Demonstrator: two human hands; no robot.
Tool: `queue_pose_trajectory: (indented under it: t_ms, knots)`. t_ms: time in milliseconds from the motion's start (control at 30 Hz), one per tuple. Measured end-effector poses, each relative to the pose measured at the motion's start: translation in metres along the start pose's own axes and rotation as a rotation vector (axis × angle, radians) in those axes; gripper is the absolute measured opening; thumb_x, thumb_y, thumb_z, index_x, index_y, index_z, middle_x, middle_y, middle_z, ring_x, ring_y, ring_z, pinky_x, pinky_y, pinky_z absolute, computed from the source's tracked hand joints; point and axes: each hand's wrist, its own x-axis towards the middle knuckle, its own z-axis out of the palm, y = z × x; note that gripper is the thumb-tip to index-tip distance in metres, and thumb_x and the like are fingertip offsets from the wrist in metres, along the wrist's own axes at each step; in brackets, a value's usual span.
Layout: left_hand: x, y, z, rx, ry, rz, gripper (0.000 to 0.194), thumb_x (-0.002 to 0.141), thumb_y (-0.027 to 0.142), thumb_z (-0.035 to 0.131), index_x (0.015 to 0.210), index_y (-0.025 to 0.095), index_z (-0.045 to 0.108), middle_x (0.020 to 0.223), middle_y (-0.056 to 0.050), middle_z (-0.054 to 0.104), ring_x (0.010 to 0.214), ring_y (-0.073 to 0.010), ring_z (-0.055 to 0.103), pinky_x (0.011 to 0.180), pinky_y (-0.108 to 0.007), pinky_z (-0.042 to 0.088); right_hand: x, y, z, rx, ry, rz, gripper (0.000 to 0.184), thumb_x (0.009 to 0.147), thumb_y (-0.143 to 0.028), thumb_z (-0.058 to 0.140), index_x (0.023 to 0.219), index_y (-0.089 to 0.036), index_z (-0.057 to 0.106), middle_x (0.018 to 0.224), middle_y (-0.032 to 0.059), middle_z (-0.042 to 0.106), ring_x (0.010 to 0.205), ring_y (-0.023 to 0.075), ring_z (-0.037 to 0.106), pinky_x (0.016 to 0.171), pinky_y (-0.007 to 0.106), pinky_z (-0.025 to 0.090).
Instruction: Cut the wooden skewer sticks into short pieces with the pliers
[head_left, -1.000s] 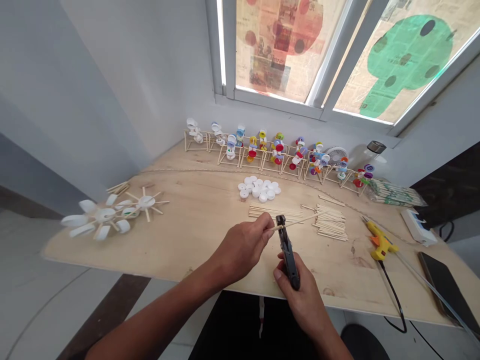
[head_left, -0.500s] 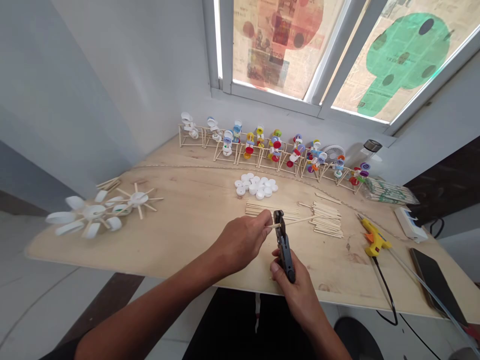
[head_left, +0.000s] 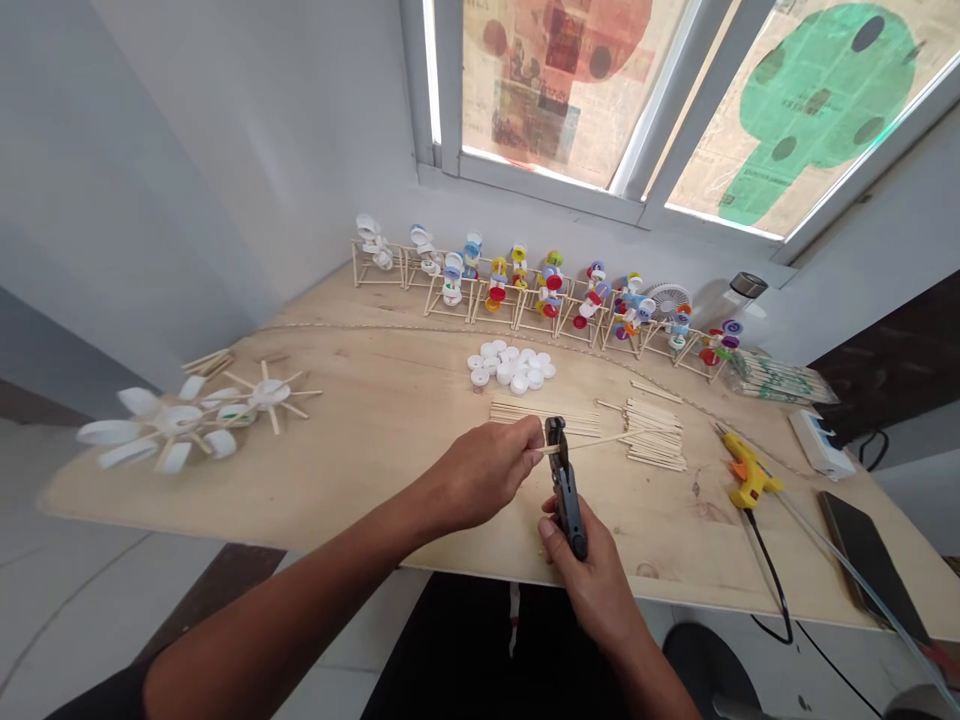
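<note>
Above the worktop [head_left: 360, 450], a stick [head_left: 596, 442] is pinched in the left hand's grip [head_left: 484, 470] and set across the black cutter [head_left: 568, 500], clasped in the right hand's grip [head_left: 592, 575]; cutting appears unfinished, with short sticks [head_left: 655, 438] piled and one spoked wheel [head_left: 268, 394] seemingly bare.

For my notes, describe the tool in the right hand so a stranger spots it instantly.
Start at the wooden table below the window. At its near edge, the right hand holds a tool, its head at a thin stick. Unlike the yellow glue gun farther right, it is dark grey with no cord showing.
</note>
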Motion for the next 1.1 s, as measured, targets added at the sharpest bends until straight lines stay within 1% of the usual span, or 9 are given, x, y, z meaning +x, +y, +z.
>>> queue_pose_trajectory:
  t_ms: [200, 333, 567, 767, 1100]
  knots:
    - [0.002, -0.001, -0.003, -0.069, 0.004, 0.014, 0.015, 0.08, 0.022, 0.04, 0.065, 0.019, 0.043, 0.056, 0.003, 0.049, 0.05, -0.0115, 0.044, 0.05, -0.022, 0.03, 0.001, 0.0, 0.001, -0.055, 0.012, -0.03, 0.029, 0.082, -0.042, 0.046, 0.091, -0.016, 0.056, 0.067, -0.0002, 0.056, 0.057, 0.0132, 0.05, 0.052, 0.023, 0.04]
    - [0.003, -0.003, -0.004, -0.101, 0.014, 0.022, 0.016, 0.079, 0.022, 0.042, 0.064, 0.019, 0.043, 0.055, 0.003, 0.049, 0.049, -0.0111, 0.043, 0.049, -0.021, 0.03, 0.004, 0.0, 0.002, -0.099, 0.014, -0.068, 0.025, 0.082, -0.04, 0.045, 0.084, -0.017, 0.054, 0.06, -0.0019, 0.053, 0.055, 0.0133, 0.049, 0.053, 0.023, 0.038]
    - [0.005, -0.008, -0.004, -0.048, 0.011, 0.017, 0.016, 0.08, 0.021, 0.041, 0.064, 0.019, 0.043, 0.057, 0.002, 0.051, 0.052, -0.0118, 0.045, 0.051, -0.022, 0.031, 0.008, 0.0, 0.006, -0.109, 0.015, -0.081, 0.021, 0.083, -0.038, 0.044, 0.075, -0.019, 0.048, 0.059, -0.0033, 0.049, 0.054, 0.0122, 0.045, 0.053, 0.023, 0.037]
    - [0.009, -0.01, -0.005, -0.047, 0.01, 0.007, 0.014, 0.078, 0.023, 0.042, 0.065, 0.019, 0.044, 0.056, 0.002, 0.05, 0.052, -0.0118, 0.044, 0.051, -0.022, 0.031, 0.012, 0.0, 0.007, -0.09, 0.033, -0.105, 0.019, 0.081, -0.036, 0.046, 0.073, -0.019, 0.048, 0.058, -0.0036, 0.049, 0.052, 0.0116, 0.044, 0.05, 0.022, 0.035]
    - [0.015, -0.014, -0.003, 0.045, -0.025, -0.005, 0.015, 0.082, 0.022, 0.039, 0.068, 0.02, 0.042, 0.06, 0.001, 0.053, 0.053, -0.0133, 0.047, 0.052, -0.023, 0.031, 0.018, 0.002, 0.009, -0.082, 0.024, -0.071, 0.021, 0.082, -0.037, 0.046, 0.07, -0.019, 0.046, 0.057, -0.0038, 0.049, 0.051, 0.0117, 0.045, 0.049, 0.022, 0.034]
